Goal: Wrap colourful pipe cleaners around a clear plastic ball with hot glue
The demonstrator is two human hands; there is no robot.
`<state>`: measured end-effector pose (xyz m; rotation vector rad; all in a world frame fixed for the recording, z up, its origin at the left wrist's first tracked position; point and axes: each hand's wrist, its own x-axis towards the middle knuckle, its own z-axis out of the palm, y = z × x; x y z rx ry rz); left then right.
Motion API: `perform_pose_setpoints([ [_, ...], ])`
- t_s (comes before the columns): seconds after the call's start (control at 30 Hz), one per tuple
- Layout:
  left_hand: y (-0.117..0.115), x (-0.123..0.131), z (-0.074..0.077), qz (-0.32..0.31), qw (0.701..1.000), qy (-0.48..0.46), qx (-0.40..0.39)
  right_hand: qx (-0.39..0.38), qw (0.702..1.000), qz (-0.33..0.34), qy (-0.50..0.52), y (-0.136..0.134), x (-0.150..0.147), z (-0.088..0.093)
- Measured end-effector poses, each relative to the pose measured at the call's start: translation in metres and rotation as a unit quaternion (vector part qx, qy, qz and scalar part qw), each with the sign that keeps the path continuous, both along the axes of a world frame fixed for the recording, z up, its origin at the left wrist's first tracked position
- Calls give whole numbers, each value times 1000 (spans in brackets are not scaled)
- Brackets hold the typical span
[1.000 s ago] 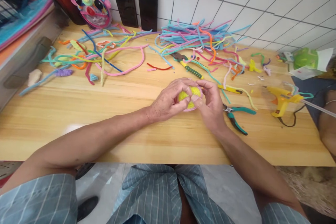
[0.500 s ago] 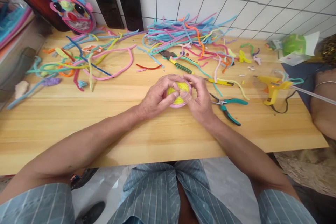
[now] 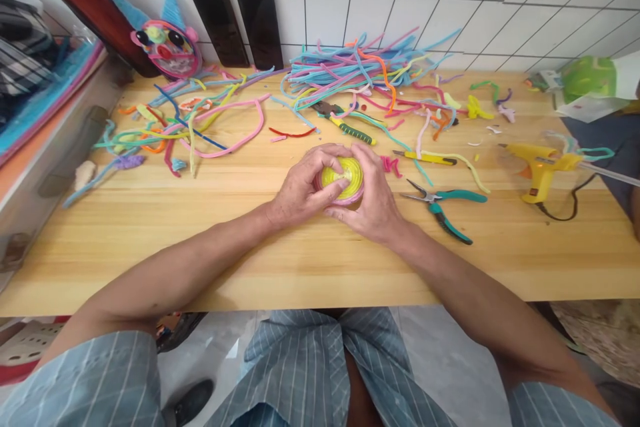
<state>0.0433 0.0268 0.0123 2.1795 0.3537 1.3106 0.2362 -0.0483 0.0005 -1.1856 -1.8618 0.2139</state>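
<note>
Both my hands meet at the middle of the wooden table (image 3: 150, 227) around a round coiled disc of pipe cleaner (image 3: 345, 177), yellow inside with a pink rim. My left hand (image 3: 303, 188) grips its left side, thumb pressed onto the yellow face. My right hand (image 3: 373, 197) wraps the right and near edge of the coiled disc, fingers curled over the rim. The disc rests on or just above the tabletop.
Teal-handled pliers (image 3: 443, 207) lie right of my hands, a yellow glue gun (image 3: 540, 167) farther right. Loose pipe cleaners (image 3: 360, 73) pile at the back and left (image 3: 175, 127). A pipe-cleaner face (image 3: 165, 47) leans on the tiled wall beside two dark phones (image 3: 240, 17).
My hands stay on the disc; the fingers have shifted round it, the right hand now lower along its near edge. The view has swung slightly.
</note>
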Motion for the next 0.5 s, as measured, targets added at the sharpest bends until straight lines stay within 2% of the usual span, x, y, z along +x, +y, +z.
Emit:
perform_pose_setpoints([
  [0.27,-2,-5,7,30,999,37,14,-11,1000,6,8,12,0,-6],
  [0.5,1,-7,4,46,997,30,46,-9,1000,24,-3,18,4,-6],
])
